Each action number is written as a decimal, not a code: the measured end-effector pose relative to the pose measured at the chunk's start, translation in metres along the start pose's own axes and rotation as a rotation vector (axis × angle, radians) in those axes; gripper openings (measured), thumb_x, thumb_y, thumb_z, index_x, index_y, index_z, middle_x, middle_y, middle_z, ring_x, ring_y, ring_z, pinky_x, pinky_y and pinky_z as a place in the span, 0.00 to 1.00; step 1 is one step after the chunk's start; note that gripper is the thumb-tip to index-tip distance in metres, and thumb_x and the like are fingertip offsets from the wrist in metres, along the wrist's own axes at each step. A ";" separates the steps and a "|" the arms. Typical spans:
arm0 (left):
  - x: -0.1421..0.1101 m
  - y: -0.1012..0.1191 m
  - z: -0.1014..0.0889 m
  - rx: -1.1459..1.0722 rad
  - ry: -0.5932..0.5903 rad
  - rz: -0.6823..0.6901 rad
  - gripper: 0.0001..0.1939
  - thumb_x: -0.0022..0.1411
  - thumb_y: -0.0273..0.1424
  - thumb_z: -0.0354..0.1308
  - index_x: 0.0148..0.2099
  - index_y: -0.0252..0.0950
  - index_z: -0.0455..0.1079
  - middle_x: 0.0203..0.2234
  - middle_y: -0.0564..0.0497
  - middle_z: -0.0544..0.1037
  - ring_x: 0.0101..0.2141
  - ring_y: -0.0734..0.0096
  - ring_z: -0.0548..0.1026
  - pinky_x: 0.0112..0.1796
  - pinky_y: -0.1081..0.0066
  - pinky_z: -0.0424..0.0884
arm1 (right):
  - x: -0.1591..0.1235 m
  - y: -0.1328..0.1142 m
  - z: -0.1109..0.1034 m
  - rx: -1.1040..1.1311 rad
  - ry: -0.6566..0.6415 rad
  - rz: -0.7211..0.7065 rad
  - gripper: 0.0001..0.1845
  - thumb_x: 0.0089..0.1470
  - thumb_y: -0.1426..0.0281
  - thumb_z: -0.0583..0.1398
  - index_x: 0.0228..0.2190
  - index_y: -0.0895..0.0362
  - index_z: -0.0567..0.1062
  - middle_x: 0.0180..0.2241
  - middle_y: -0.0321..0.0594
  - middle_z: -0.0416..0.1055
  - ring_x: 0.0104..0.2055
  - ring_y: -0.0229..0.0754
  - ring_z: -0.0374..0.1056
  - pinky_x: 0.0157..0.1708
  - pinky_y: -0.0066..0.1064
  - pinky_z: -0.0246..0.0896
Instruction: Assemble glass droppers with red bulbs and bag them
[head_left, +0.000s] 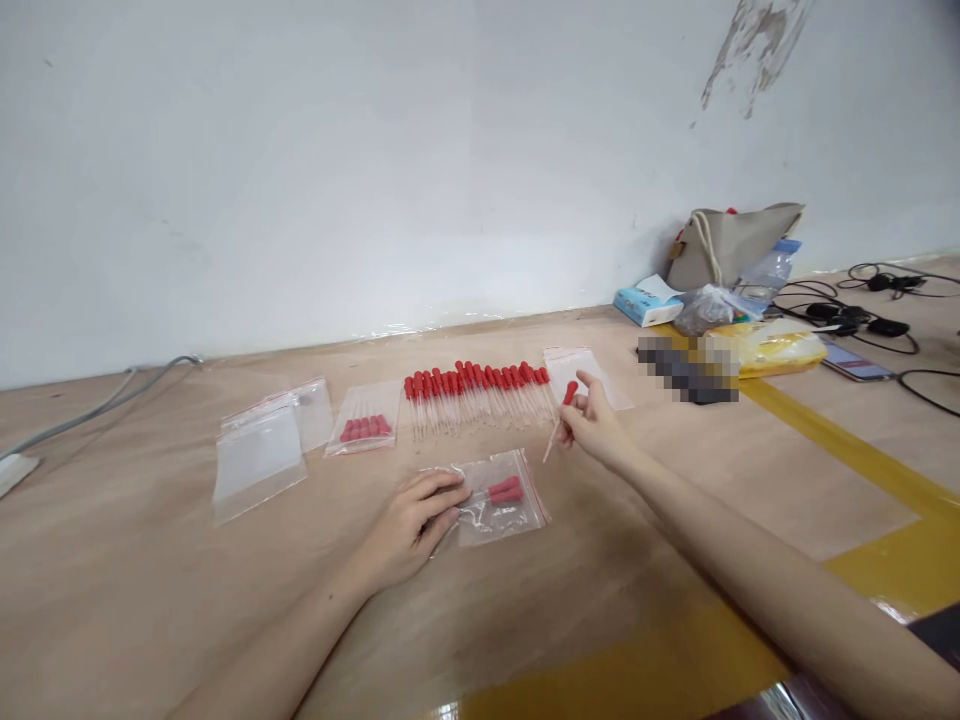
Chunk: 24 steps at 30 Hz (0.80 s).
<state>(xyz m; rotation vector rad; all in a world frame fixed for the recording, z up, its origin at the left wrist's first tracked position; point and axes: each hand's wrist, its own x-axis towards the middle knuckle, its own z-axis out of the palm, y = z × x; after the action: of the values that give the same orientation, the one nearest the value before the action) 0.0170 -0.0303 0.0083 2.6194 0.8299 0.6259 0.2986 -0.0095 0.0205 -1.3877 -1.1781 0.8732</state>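
Between the fingers of my right hand [592, 425] is a dropper [571, 392], its red rubber bulb up and its thin clear tube slanting down to the left. My left hand [416, 520] grips the left end of a clear zip bag [517, 515] lying on the table. A few red-bulbed droppers [505, 490] lie inside this bag; their tube ends are hidden by my fingers. Behind both hands runs a long row of loose droppers [480, 385], bulbs toward the wall. Left of the row lies a filled zip bag [363, 425] with several droppers in it.
Flat zip bags [259, 455] lie at the left, and another zip bag [611, 385] is behind my right hand. A grey cable [142, 395] crosses the far left. A tissue pack [649, 302], a canvas bag [735, 245], a yellow packet [772, 348], a phone [855, 360] and black cables stand right.
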 end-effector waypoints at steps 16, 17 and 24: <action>0.000 -0.001 0.001 -0.020 -0.014 -0.013 0.16 0.63 0.29 0.46 0.53 0.42 0.63 0.49 0.48 0.66 0.49 0.66 0.64 0.49 0.60 0.62 | -0.036 0.014 0.010 0.468 -0.158 0.286 0.13 0.44 0.67 0.60 0.31 0.55 0.60 0.22 0.30 0.65 0.23 0.34 0.68 0.24 0.27 0.65; 0.000 -0.001 0.001 -0.018 -0.015 -0.017 0.17 0.63 0.29 0.46 0.53 0.42 0.62 0.49 0.48 0.66 0.49 0.66 0.64 0.49 0.60 0.62 | -0.037 0.014 0.009 0.474 -0.169 0.303 0.14 0.43 0.68 0.60 0.31 0.55 0.60 0.22 0.31 0.65 0.23 0.34 0.68 0.25 0.27 0.65; 0.000 -0.001 0.002 -0.005 -0.004 -0.011 0.16 0.63 0.30 0.46 0.52 0.42 0.63 0.48 0.48 0.67 0.49 0.65 0.64 0.48 0.61 0.63 | -0.039 0.015 0.007 0.415 -0.143 0.255 0.19 0.39 0.63 0.63 0.29 0.55 0.59 0.24 0.31 0.66 0.26 0.35 0.68 0.29 0.31 0.65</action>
<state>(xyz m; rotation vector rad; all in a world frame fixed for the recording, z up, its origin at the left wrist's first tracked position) 0.0169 -0.0297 0.0060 2.6089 0.8392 0.6190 0.2849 -0.0446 0.0002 -1.1594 -0.8680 1.3327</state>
